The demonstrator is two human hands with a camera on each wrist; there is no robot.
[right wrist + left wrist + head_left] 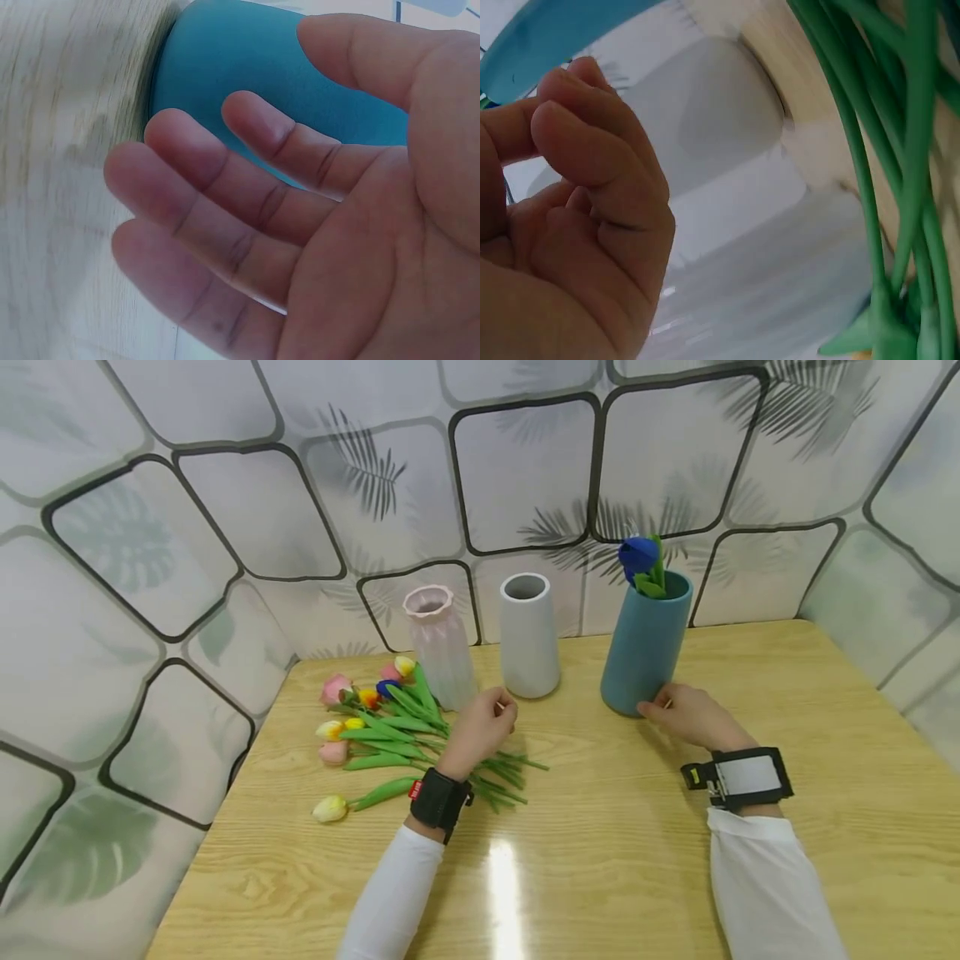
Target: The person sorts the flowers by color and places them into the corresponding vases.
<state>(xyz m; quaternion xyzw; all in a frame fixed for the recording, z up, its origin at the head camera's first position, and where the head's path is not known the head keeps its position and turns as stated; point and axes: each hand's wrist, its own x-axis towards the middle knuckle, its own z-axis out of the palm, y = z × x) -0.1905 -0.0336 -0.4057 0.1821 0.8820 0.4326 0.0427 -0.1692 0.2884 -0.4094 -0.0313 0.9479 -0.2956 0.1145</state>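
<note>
My left hand hangs over the tulip stems, its fingers loosely curled with nothing between them. In the left wrist view, green stems pass to the right of that hand. A teal vase stands upright at the right, holding a blue tulip with green leaves. Beside the base of this vase is my right hand, with thumb and fingertips right at its lower side. The right wrist view shows the fingers relaxed and spread in front of the teal wall.
A pink ruffled-rim vase and a white vase stand at the back. Pink, yellow, orange and blue flowers lie bunched on the wooden table, with a pale yellow tulip nearest me. Patterned cloth hangs behind.
</note>
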